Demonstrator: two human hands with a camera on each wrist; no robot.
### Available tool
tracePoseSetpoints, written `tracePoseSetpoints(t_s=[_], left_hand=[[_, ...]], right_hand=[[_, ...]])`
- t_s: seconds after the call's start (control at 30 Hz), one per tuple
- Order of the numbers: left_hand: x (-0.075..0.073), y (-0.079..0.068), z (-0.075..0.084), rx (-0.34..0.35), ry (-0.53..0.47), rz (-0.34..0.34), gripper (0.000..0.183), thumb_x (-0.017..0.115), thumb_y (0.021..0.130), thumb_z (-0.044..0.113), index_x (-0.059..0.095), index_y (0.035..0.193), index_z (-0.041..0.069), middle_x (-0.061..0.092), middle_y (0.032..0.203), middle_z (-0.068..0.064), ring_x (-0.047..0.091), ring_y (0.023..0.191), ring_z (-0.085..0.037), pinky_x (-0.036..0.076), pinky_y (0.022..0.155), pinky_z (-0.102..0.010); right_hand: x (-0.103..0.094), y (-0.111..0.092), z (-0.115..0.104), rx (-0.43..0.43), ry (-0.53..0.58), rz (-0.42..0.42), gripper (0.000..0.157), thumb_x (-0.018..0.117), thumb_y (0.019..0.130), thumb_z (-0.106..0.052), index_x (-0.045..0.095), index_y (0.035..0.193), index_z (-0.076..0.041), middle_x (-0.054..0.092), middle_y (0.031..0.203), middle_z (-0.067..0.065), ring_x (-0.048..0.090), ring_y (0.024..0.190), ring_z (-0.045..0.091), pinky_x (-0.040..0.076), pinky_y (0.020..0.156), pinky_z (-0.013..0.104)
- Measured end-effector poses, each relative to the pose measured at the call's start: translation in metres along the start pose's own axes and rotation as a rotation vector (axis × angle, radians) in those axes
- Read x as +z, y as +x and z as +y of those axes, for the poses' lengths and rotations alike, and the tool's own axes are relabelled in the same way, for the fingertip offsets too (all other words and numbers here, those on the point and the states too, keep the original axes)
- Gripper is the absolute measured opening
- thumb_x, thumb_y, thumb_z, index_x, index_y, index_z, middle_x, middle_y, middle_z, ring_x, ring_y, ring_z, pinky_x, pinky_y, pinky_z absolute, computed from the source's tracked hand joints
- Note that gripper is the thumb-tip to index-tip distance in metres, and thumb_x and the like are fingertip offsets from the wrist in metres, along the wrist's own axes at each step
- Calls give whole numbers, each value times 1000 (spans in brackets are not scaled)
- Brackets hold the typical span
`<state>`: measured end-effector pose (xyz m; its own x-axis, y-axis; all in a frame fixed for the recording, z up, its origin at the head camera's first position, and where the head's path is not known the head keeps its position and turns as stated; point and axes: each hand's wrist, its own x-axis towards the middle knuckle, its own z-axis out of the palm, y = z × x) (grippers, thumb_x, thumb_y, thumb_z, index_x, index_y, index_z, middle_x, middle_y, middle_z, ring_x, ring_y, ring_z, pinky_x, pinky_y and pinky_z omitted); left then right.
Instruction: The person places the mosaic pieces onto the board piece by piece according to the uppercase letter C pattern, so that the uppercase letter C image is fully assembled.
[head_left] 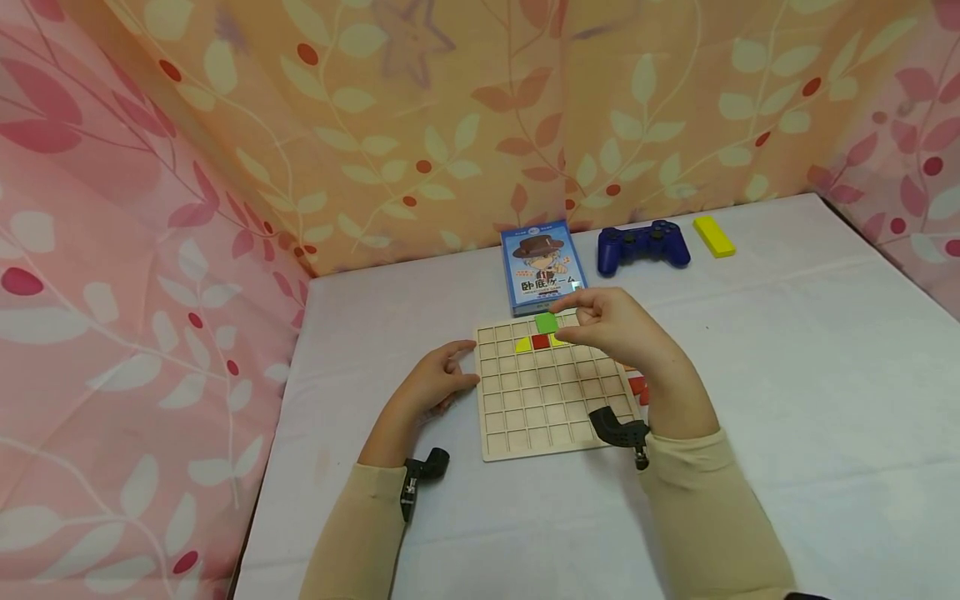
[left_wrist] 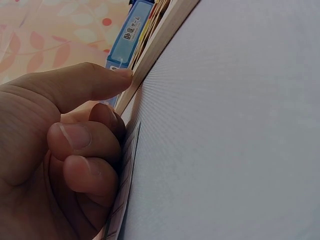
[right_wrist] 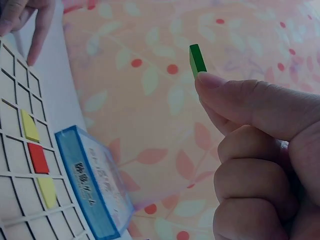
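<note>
My right hand [head_left: 618, 329] pinches a green square tile [right_wrist: 197, 60] between thumb and index finger, raised over the far part of a pale wooden grid board [head_left: 525, 400]. The right wrist view shows the tile edge-on, the other fingers curled into the palm. A red square tile [head_left: 540, 342] lies on the board between two yellow pieces [right_wrist: 30, 126], the right one partly hidden by my hand in the head view. At the board's left edge, my left hand [head_left: 435, 379] rests its spread thumb and index fingertip, its other fingers bent.
Behind the board lies a blue card game box [head_left: 543, 262]. Right of it are a dark blue game controller [head_left: 643, 246] and a yellow block [head_left: 714, 237]. Red pieces [head_left: 637, 386] lie beside the board's right edge, partly behind my right wrist. Patterned curtains [head_left: 420, 125] enclose the white table.
</note>
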<state>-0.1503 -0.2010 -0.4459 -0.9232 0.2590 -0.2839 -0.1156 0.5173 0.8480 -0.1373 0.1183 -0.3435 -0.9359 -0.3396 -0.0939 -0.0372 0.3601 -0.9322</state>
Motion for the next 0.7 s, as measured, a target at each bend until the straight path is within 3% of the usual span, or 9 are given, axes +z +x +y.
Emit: tracePoseSetpoints(t_s=[0.33, 0.5, 0.7], left_hand=[[0, -1, -1, 12, -8, 0, 67, 81, 90, 18, 54, 150, 25, 52, 60, -3, 39, 38, -14, 33, 37, -29], [0, -1, 0, 13, -21, -5, 67, 81, 90, 18, 53, 150, 25, 52, 60, -3, 39, 37, -15, 34, 37, -29], [0, -1, 0, 1, -27, -4, 67, 81, 90, 18, 53, 150, 26, 52, 61, -3, 39, 37, -14, 33, 37, -29]], right_hand=[[25, 22, 16, 1, -27, -60, 32, 80, 89, -9, 72, 119, -5, 29, 62, -4, 25, 50, 11, 26, 48, 26], [35, 31, 27, 51, -38, -61, 32, 82, 87, -10, 72, 117, -6, 32, 61, -2, 29, 51, 14, 28, 49, 26], [46, 42, 42, 91, -172, -25, 32, 83, 85, -13, 74, 116, -8, 43, 67, 1, 39, 60, 17, 34, 56, 29]])
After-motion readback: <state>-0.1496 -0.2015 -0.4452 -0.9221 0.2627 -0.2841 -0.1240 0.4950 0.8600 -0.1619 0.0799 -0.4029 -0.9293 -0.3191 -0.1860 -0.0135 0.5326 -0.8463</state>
